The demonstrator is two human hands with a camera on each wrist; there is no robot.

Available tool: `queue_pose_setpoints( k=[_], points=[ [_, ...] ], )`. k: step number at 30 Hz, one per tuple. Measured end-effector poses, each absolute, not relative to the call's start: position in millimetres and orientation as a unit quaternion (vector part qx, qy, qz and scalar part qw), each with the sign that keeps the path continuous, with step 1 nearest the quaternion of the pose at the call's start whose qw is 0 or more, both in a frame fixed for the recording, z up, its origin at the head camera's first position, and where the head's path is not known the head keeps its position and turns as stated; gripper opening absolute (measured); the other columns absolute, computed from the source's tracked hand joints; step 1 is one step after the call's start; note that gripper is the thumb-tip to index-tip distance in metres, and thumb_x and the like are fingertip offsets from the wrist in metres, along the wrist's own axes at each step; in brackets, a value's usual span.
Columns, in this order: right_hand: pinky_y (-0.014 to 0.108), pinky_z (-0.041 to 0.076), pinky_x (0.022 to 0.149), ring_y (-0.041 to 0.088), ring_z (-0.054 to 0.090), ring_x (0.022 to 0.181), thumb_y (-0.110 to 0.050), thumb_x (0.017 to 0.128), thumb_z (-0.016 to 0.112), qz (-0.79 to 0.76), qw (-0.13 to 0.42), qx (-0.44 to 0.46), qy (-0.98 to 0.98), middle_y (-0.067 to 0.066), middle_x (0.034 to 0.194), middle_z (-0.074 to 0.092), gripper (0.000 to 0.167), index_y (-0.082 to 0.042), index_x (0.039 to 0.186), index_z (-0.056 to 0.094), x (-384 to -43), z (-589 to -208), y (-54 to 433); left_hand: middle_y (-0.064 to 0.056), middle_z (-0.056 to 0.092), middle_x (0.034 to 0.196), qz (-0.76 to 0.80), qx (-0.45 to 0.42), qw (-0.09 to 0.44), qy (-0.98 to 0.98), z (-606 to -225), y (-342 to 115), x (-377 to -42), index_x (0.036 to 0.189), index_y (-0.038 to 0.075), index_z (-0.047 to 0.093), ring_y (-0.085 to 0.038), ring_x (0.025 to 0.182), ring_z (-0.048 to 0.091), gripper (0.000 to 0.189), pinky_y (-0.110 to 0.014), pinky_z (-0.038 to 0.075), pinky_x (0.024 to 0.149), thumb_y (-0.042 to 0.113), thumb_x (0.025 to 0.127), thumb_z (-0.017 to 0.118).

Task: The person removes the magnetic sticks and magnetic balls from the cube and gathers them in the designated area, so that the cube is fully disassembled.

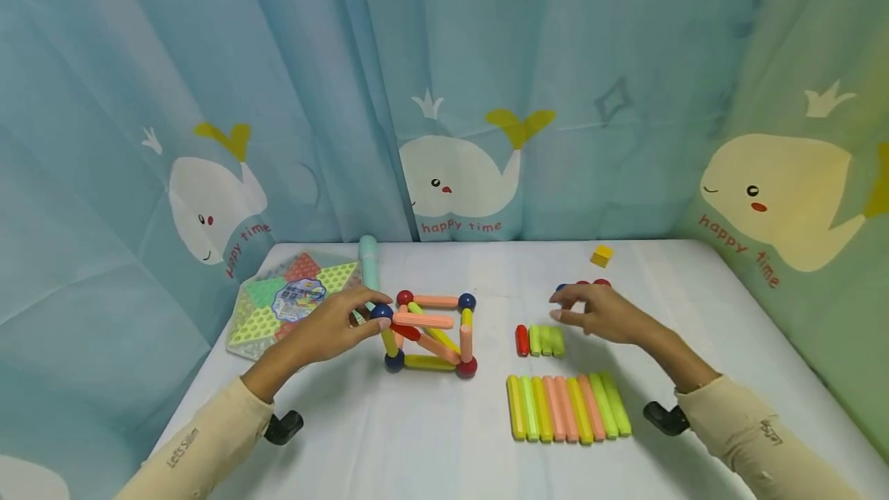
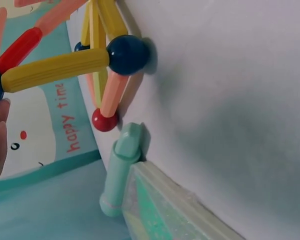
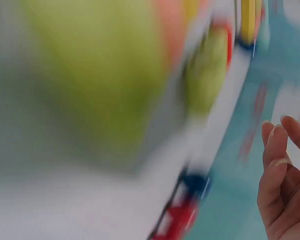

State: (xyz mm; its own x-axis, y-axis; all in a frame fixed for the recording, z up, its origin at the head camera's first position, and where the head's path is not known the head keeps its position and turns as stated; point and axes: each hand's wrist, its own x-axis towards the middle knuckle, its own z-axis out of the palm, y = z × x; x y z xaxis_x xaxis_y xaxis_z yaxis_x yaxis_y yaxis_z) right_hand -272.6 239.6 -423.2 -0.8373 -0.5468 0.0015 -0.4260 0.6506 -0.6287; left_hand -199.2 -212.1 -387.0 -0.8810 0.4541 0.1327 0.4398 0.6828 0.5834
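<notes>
Stick-and-ball frame (image 1: pixel 429 363) is set on the worktop (image 1: pixel 389 438), left of its middle, between the flat game box (image 1: pixel 302 299) and the short sticks (image 1: pixel 546 340). Its upper near-left blue ball (image 1: pixel 381 312) is pinched by the left grip (image 1: pixel 332 330), thumb and fingertips closed on it. The right grip (image 1: pixel 600 313) is held near the loose balls (image 1: pixel 603 283), its fingers loosely bent and a little apart; nothing is seen held in it.

The peach top stick (image 1: pixel 425 321) seems to be borne at 1 end only, so it could be made to sag or drop if the blue ball were twisted. If that ball were lifted or pushed, the yellow upright (image 1: pixel 389 342) could be pulled off its joint and the frame skewed. The peach upright (image 1: pixel 466 343), with no ball seen on its top, could be toppled by a slight knock.

No clear long axis can be told in the boxy frame; its top stick is pointed rightward, roughly level, with its unjoined end at the right.
</notes>
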Motion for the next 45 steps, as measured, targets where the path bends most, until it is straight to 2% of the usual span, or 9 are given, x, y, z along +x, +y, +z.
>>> queue_pose_setpoints(
  k=[5, 9, 16, 21, 27, 32, 37, 41, 45],
  points=[
    [0.024, 0.05, 0.063, 0.016, 0.058, 0.07, -0.029, 0.094, 0.072, -0.319, 0.159, -0.327, 0.875, 0.004, 0.102, 0.069, 0.041, -0.005, 0.126, 0.065, -256.9, -430.9, 174.7, 0.0, 0.067, 0.12, 0.316, 0.254, 0.013, 0.914, -384.2, -215.2, -199.8, 0.13, 0.015, 0.065, -0.013, 0.098, 0.066, 0.04, -0.028, 0.056, 0.08, 0.037, 0.097, 0.068],
    [0.024, 0.051, 0.063, 0.016, 0.058, 0.068, -0.03, 0.092, 0.075, -0.335, 0.205, -0.344, 0.853, 0.007, 0.104, 0.068, 0.046, -0.008, 0.13, 0.062, -251.1, -438.8, 141.3, -0.001, 0.067, 0.121, 0.308, 0.267, 0.028, 0.912, -384.6, -216.1, -201.4, 0.13, 0.013, 0.065, -0.014, 0.1, 0.065, 0.042, -0.027, 0.057, 0.081, 0.036, 0.095, 0.07],
    [0.024, 0.053, 0.061, 0.017, 0.059, 0.073, -0.028, 0.091, 0.075, -0.353, 0.222, -0.365, 0.832, 0.0, 0.1, 0.068, 0.021, -0.016, 0.109, 0.072, -249.5, -446.1, 114.9, -0.003, 0.067, 0.118, 0.31, 0.269, 0.027, 0.912, -382.7, -214.4, -202.1, 0.13, 0.012, 0.065, -0.015, 0.098, 0.064, 0.04, -0.025, 0.057, 0.079, 0.031, 0.095, 0.071],
    [0.023, 0.053, 0.061, 0.011, 0.058, 0.066, -0.022, 0.096, 0.069, -0.351, 0.226, -0.368, 0.831, -0.004, 0.094, 0.068, 0.013, -0.012, 0.105, 0.071, -248.9, -449.1, 112.9, -0.002, 0.067, 0.116, 0.311, 0.263, 0.026, 0.913, -383.3, -213.3, -201.7, 0.129, 0.011, 0.065, -0.014, 0.097, 0.064, 0.04, -0.024, 0.056, 0.079, 0.031, 0.095, 0.071],
    [0.023, 0.054, 0.061, 0.009, 0.058, 0.066, -0.017, 0.098, 0.067, -0.356, 0.235, -0.364, 0.828, -0.002, 0.095, 0.068, 0.013, -0.01, 0.108, 0.07, -250.3, -450.4, 116.6, -0.001, 0.067, 0.115, 0.3, 0.258, 0.024, 0.918, -386.8, -213.6, -203.1, 0.131, 0.012, 0.064, -0.012, 0.095, 0.062, 0.041, -0.024, 0.056, 0.08, 0.032, 0.096, 0.069],
    [0.023, 0.053, 0.065, 0.01, 0.059, 0.065, -0.02, 0.1, 0.064, -0.347, 0.234, -0.37, 0.829, 0.001, 0.097, 0.068, 0.015, -0.009, 0.108, 0.068, -253.1, -449.1, 122.8, 0.0, 0.066, 0.114, 0.3, 0.261, 0.023, 0.917, -387.8, -213.1, -204.7, 0.131, 0.014, 0.064, -0.011, 0.094, 0.062, 0.041, -0.024, 0.056, 0.079, 0.034, 0.096, 0.068],
    [0.024, 0.052, 0.064, 0.014, 0.061, 0.06, -0.022, 0.1, 0.064, -0.365, 0.221, -0.371, 0.825, 0.007, 0.106, 0.068, 0.015, -0.009, 0.105, 0.067, -254.8, -443.2, 135.9, -0.001, 0.066, 0.114, 0.306, 0.268, 0.025, 0.913, -386.6, -211.9, -204.4, 0.131, 0.01, 0.063, -0.012, 0.094, 0.062, 0.042, -0.025, 0.056, 0.077, 0.033, 0.096, 0.068],
    [0.023, 0.051, 0.057, 0.022, 0.06, 0.056, -0.018, 0.097, 0.067, -0.397, 0.221, -0.372, 0.81, 0.012, 0.111, 0.07, 0.019, -0.004, 0.111, 0.07, -251.6, -438.9, 155.2, -0.001, 0.066, 0.115, 0.308, 0.262, 0.03, 0.914, -386.8, -212.4, -202.2, 0.132, 0.011, 0.063, -0.012, 0.094, 0.063, 0.041, -0.025, 0.056, 0.077, 0.03, 0.096, 0.069],
    [0.021, 0.045, 0.049, 0.031, 0.057, 0.054, -0.016, 0.096, 0.068, -0.425, 0.222, -0.355, 0.803, 0.016, 0.103, 0.069, 0.023, -0.003, 0.115, 0.07, -244.0, -431.7, 184.8, 0.0, 0.067, 0.115, 0.308, 0.262, 0.025, 0.914, -387.5, -214.4, -200.8, 0.131, 0.013, 0.063, -0.012, 0.094, 0.062, 0.039, -0.025, 0.056, 0.076, 0.03, 0.096, 0.069]
  ],
)
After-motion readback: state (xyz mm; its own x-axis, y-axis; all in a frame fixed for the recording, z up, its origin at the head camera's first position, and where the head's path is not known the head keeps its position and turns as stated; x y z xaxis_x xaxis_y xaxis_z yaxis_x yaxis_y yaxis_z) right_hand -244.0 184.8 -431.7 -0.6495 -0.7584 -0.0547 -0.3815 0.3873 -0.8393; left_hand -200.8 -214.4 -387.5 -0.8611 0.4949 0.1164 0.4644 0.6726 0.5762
